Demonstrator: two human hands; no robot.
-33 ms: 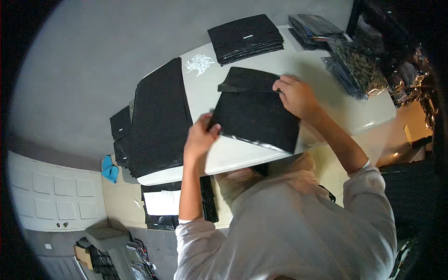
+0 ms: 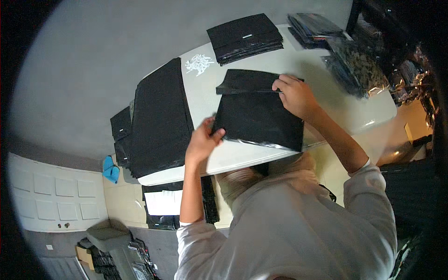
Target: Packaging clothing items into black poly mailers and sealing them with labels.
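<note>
Between my hands, above the white table (image 2: 219,161), I hold a flat black folded sheet (image 2: 261,114) with a flap across its top and a shiny lower edge. My left hand (image 2: 203,142) grips its left edge, thumb on the near face. At the top right, my right hand (image 2: 296,98) pinches the flap. The fingers behind the sheet are hidden. Beyond it lies a pile of small white strips (image 2: 199,64). A stack of similar black folded sheets (image 2: 245,35), the top one bearing a small white tag, sits at the far edge.
Large black sheets (image 2: 158,123) lie on the table's left part. Clear-wrapped packages (image 2: 317,28) and a dark plastic-wrapped bundle (image 2: 354,70) are at the far right. Below the table's front edge, white paper (image 2: 163,203) rests on dark stacks. A blue object (image 2: 110,169) is at left.
The black folded sheet has turned slightly and shifted a little to the right. My left hand has moved slightly right with it; my right hand keeps its pinch.
</note>
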